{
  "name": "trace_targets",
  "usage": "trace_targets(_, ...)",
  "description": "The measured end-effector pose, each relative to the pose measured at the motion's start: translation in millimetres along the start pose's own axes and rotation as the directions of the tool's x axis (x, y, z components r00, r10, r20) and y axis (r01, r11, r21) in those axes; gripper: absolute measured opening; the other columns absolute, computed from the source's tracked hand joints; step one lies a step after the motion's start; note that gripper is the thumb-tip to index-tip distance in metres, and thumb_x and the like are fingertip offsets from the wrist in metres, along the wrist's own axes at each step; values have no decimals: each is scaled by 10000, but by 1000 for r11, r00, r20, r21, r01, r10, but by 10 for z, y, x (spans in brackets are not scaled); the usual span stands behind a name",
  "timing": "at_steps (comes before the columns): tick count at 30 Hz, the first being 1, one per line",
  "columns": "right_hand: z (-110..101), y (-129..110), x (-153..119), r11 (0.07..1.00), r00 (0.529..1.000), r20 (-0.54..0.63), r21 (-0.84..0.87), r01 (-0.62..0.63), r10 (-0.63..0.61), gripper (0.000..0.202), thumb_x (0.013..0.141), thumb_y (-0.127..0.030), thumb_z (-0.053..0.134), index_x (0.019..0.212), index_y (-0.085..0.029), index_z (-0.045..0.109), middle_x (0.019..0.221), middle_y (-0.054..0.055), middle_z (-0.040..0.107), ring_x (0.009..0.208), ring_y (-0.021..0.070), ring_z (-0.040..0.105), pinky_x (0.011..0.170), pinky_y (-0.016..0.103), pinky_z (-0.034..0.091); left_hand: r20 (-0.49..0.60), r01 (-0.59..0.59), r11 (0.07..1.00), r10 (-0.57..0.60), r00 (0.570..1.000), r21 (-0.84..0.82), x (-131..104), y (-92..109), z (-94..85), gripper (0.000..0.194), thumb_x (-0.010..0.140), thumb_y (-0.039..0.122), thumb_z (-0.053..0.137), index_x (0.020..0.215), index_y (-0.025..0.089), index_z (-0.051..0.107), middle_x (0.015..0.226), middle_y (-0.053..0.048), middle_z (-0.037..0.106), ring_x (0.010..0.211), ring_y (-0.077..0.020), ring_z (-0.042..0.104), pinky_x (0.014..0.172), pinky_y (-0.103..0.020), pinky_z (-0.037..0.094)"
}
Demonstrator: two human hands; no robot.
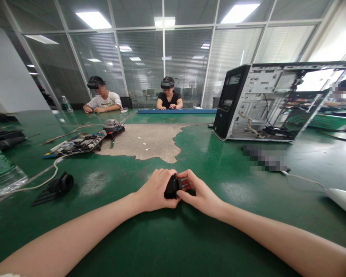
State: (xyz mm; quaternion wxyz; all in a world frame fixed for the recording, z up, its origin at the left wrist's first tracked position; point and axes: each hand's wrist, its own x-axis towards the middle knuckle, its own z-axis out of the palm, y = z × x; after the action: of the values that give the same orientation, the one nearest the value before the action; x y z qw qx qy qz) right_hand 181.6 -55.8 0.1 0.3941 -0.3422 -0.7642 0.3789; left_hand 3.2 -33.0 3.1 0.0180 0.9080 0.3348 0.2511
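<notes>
Just above the green tabletop (167, 246), a small black boxy part (171, 187) is held between both of my hands, near the middle of the head view. My left hand (155, 190) wraps round it from the left, fingers over its far side. From the right, the thumb and fingers of my right hand (197, 192) pinch its right edge. What exact kind of part it is, I cannot make out. To the left on the table lies a black plastic piece (59, 186) with a round opening and flat prongs.
Left of centre lie a circuit board (77, 144) and a cooler with fan (113, 127). An open computer case (256, 104) stands right. A water bottle (2, 169) is at the left edge, a white device (344, 200) at the right. Two people sit across the table.
</notes>
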Motion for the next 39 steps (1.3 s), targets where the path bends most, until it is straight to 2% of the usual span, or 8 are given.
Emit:
trace_targets(4, 3, 10, -11, 998, 997, -39, -14, 62, -63, 311, 738, -119, 558, 1007, -221, 440, 979, 23, 506, 944, 161, 532, 838, 352, 479, 2, 6, 1000, -6, 1000, -5, 1, -3, 1, 521, 634, 322, 579, 1087, 177, 364, 929, -57, 507, 840, -233, 484, 735, -355, 379)
trace_targets(9, 4, 50, 1, 998, 999, -36, 60, 28, -26, 201, 799, -209, 530, 982, -221, 448, 960, 22, 499, 918, 147, 535, 801, 321, 500, -3, -2, 1000, 2, 1000, -17, 8, 1, -3, 505, 654, 333, 572, 1085, 177, 360, 923, -57, 512, 830, -228, 486, 734, -359, 381)
trace_targets(16, 0, 23, 6, 998, 998, 37, 49, -44, 42, 268, 808, -172, 504, 1060, -206, 419, 967, 37, 535, 885, 155, 550, 794, 338, 489, -6, -10, 1000, 10, 1000, -2, 0, 2, -2, 520, 657, 327, 572, 1102, 172, 353, 923, -57, 504, 831, -225, 481, 733, -356, 382)
trace_targets(22, -3, 20, -12, 999, 997, -59, -13, 53, -53, 255, 748, -142, 562, 964, -219, 449, 976, 24, 490, 943, 160, 512, 823, 333, 480, 3, -7, 1000, 7, 1000, -3, -2, -3, -8, 524, 646, 333, 581, 1088, 175, 350, 929, -57, 502, 831, -228, 480, 735, -361, 385)
trace_targets(27, 2, 62, -14, 1000, 998, -60, 19, 15, -14, 218, 765, -157, 545, 947, -214, 439, 964, 24, 483, 947, 154, 515, 804, 319, 493, 2, -5, 1000, 5, 1000, -15, 4, 0, -10, 509, 662, 346, 575, 1087, 170, 357, 934, -59, 507, 834, -226, 484, 741, -363, 385)
trace_targets(31, 3, 63, 0, 993, 996, -87, -111, -26, 17, 256, 756, -160, 555, 979, -194, 435, 951, 32, 518, 925, 165, 531, 868, 364, 444, 7, 33, 999, -33, 999, -39, 11, 6, 0, 511, 660, 347, 582, 1092, 176, 369, 953, -64, 515, 851, -232, 493, 760, -367, 389)
trace_targets(34, -18, 69, 12, 975, 994, -98, -214, -66, 46, 257, 778, -221, 540, 1014, -180, 446, 965, 54, 533, 923, 185, 527, 857, 377, 431, 17, 101, 992, -101, 995, -77, 15, -5, -1, 502, 668, 350, 582, 1097, 191, 374, 971, -62, 520, 856, -234, 505, 769, -368, 394)
trace_targets(39, -87, 42, -20, 899, 997, -10, -433, -68, 71, 379, 764, -366, 558, 1075, -170, 467, 1021, 93, 515, 968, 230, 487, 861, 411, 414, 72, 245, 958, -237, 969, -149, 25, -75, -40, 507, 688, 412, 581, 1101, 212, 367, 937, -43, 530, 833, -232, 520, 733, -358, 416)
